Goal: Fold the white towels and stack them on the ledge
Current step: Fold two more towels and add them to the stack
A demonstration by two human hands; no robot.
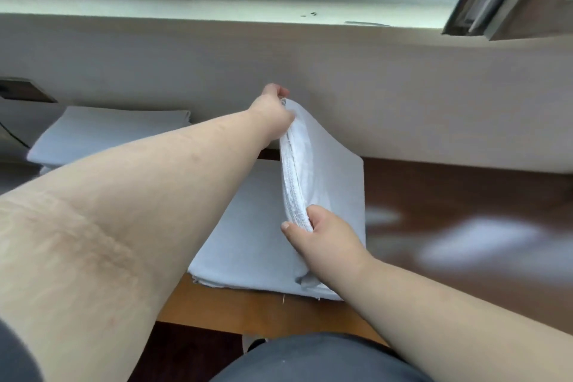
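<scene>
White towel (328, 164) mid-fold at frame centre; left hand (274, 115) pinching far corner, right hand (322, 236) gripping near corner; folded stack (108, 133) upper left on ledge (465, 211).

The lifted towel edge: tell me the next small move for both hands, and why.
Probably carry the raised edge leftward and lay it flat. The left hand pinches its far end and the right hand its near end, so the towel on the wooden ledge stands half folded. A folded stack lies further left.
</scene>
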